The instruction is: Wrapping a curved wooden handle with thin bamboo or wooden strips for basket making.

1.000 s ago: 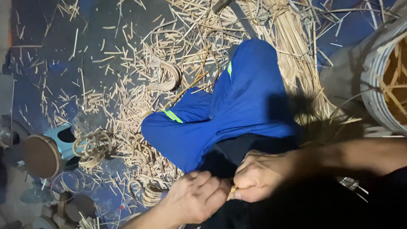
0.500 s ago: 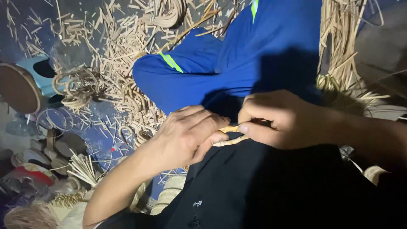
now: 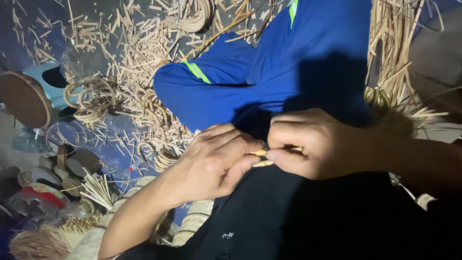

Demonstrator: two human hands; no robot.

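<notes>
Dark blue flooring [image 3: 29, 29] lies under a wide scatter of pale cane offcuts [image 3: 130, 53], and we sit among them. From the head view we look down on our lap: black cloth [image 3: 298, 216] covers the near part, and a leg in bright blue trousers [image 3: 269, 67] with a yellow-green stripe folds across the middle.

Our left hand [image 3: 216, 163] and right hand [image 3: 317, 144] meet just above the black cloth. Between them runs a thin cane strip [image 3: 260, 158], pale and short where it shows. The right hand is closed on it, thumb and forefinger pinching one end. The left hand curls over the other end, fingers bent round it, so both hands grip the same strip and nearly touch.

Left of the leg, small coiled cane rings [image 3: 89, 98] rest on the floor near a round wooden disc [image 3: 24, 98]. Woven cane rolls [image 3: 192, 221] lie under our left forearm. A sheaf of long cane stalks [image 3: 394, 53] stands beyond the right hand.
</notes>
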